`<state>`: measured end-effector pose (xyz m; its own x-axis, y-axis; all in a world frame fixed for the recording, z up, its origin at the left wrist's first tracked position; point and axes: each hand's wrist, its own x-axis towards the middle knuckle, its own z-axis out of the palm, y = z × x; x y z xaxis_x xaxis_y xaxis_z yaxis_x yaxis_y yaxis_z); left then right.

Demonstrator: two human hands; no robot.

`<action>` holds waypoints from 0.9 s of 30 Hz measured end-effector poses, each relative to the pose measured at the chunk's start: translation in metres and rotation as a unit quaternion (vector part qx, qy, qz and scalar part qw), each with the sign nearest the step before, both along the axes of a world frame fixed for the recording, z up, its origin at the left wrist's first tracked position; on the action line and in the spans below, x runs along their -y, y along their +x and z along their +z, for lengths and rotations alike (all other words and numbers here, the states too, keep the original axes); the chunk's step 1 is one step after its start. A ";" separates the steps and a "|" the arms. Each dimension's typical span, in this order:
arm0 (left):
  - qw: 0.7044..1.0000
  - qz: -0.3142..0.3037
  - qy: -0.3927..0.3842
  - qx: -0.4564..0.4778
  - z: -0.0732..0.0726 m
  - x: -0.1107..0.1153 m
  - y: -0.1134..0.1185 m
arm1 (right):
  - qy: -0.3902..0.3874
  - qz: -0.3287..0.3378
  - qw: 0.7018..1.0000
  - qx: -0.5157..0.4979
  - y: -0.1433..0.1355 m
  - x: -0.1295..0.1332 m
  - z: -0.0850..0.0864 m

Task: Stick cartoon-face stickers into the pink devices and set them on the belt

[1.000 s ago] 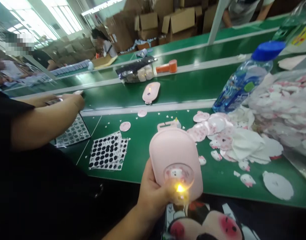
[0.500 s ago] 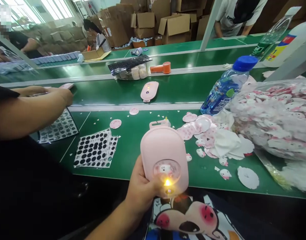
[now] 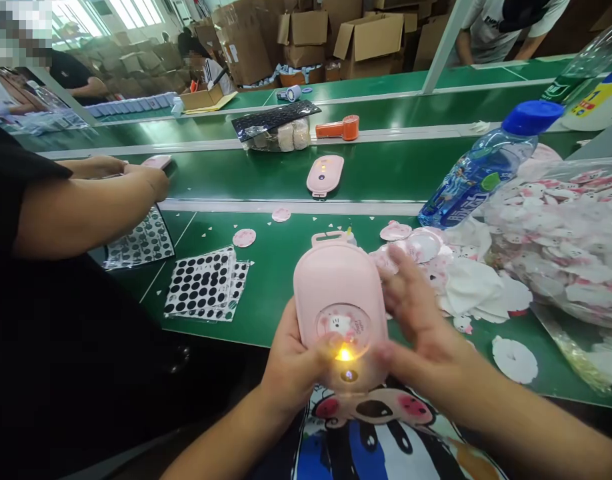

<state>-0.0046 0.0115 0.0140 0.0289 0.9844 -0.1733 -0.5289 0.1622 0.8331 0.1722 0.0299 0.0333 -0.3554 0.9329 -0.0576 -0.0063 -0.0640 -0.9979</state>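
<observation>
A pink rounded device [image 3: 342,280] with a cat-face disc and a glowing yellow light is upright in my left hand [image 3: 296,363], its thumb lying near the light. My right hand [image 3: 421,327] is at the device's right side, fingers apart and slightly blurred, thumb by the lower right edge. Round pink and white stickers [image 3: 466,287] lie in a pile behind my right hand. Sheets with black dots [image 3: 201,283] rest on the green table [image 3: 276,267] to the left.
Another pink device [image 3: 325,175] lies farther back, near an orange handheld item [image 3: 339,128]. A blue-capped bottle [image 3: 486,167] and a clear bag of cat-face pieces [image 3: 566,233] stand right. A co-worker's arm [image 3: 91,213] reaches in at left.
My right hand has come into view and moved up to the device's right side. My left hand still holds the device. The view has shifted, so the table things appear farther right.
</observation>
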 end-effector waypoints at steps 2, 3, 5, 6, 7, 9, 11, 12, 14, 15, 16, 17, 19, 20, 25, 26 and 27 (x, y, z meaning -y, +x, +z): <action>1.000 -0.004 -0.006 0.010 0.000 0.001 0.000 | -0.028 0.003 1.000 0.002 -0.007 0.004 -0.006; 1.000 -0.009 -0.011 0.014 0.000 0.001 0.001 | -0.040 0.000 0.999 -0.001 -0.011 0.006 -0.008; 1.000 -0.019 -0.019 0.014 -0.001 0.002 0.001 | -0.055 -0.014 0.998 -0.011 -0.016 0.008 -0.009; 0.999 -0.021 -0.023 0.011 -0.001 0.002 0.001 | -0.062 -0.018 0.998 -0.016 -0.018 0.009 -0.008; 0.999 -0.022 -0.027 0.006 -0.001 0.002 0.001 | -0.069 -0.018 0.997 -0.020 -0.019 0.009 -0.006; 0.999 -0.018 -0.032 -0.001 -0.001 0.003 0.000 | -0.079 -0.012 0.996 -0.027 -0.020 0.009 -0.003; 0.999 -0.015 -0.028 -0.007 -0.001 0.003 0.000 | -0.081 -0.007 0.996 -0.034 -0.020 0.009 0.000; 1.000 -0.016 -0.024 -0.009 0.000 0.003 0.000 | -0.081 -0.005 0.996 -0.037 -0.020 0.009 0.001; 0.999 -0.020 -0.020 -0.014 0.000 0.003 0.000 | -0.080 0.000 0.996 -0.038 -0.020 0.010 0.001; 0.999 -0.021 -0.022 -0.016 0.000 0.003 0.001 | -0.080 0.001 0.996 -0.037 -0.020 0.010 0.001; 0.999 -0.020 -0.023 -0.016 0.000 0.004 0.001 | -0.079 0.002 0.996 -0.035 -0.020 0.010 0.001; 0.999 -0.018 -0.025 -0.014 0.000 0.004 0.001 | -0.080 0.001 0.996 -0.034 -0.020 0.010 0.001; 1.000 -0.012 -0.024 -0.010 0.000 0.003 0.001 | -0.085 -0.002 0.996 -0.037 -0.021 0.010 0.001; 1.000 -0.010 -0.023 -0.007 0.000 0.003 0.001 | -0.088 -0.005 0.995 -0.040 -0.021 0.010 0.001; 1.000 -0.014 -0.021 0.000 -0.001 0.002 0.002 | -0.092 -0.014 0.994 -0.052 -0.021 0.011 -0.002; 1.000 -0.013 -0.022 0.002 -0.001 0.002 0.002 | -0.094 -0.012 0.994 -0.053 -0.021 0.012 -0.003; 1.000 -0.013 -0.024 0.003 -0.001 0.002 0.002 | -0.098 -0.009 0.994 -0.054 -0.021 0.012 -0.003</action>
<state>-0.0024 0.0099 0.0127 0.0547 0.9741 -0.2192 -0.5294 0.2145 0.8208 0.1514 0.0180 0.0299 -0.3520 0.9141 -0.2014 -0.1155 -0.2560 -0.9598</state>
